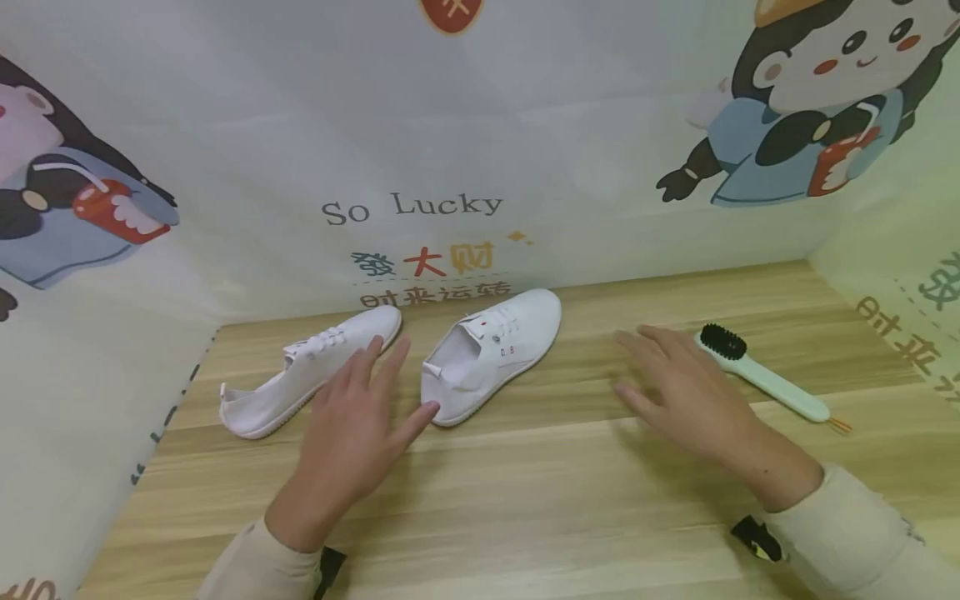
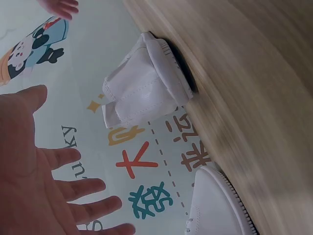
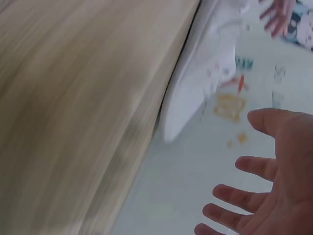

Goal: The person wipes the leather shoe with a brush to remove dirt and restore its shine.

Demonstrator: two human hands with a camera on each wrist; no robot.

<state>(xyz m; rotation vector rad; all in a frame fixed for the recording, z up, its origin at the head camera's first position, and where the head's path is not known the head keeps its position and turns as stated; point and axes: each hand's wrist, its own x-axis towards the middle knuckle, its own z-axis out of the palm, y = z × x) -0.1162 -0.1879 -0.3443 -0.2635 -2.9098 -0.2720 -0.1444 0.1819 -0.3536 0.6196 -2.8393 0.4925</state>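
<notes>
Two white lace-up shoes stand on the wooden table: the left shoe point(image 1: 322, 358) near the table's left side, the right shoe point(image 1: 495, 358) around the middle with its toe pointing away to the right. My left hand point(image 1: 352, 442) hovers between them with fingers spread, partly covering the left shoe; in the left wrist view its palm faces the right shoe's heel point(image 2: 142, 83), apart from it. My right hand point(image 1: 682, 396) is held above the table, fingers extended, between the right shoe and a white-handled brush point(image 1: 772, 379) with black bristles. Neither hand holds anything.
A pale printed cloth point(image 1: 450, 142) with cartoon figures and lettering rises behind the table and along both sides. The wooden tabletop point(image 1: 540, 508) stretches toward me. Orange bristles or wires point(image 1: 840, 425) stick out at the brush handle's end.
</notes>
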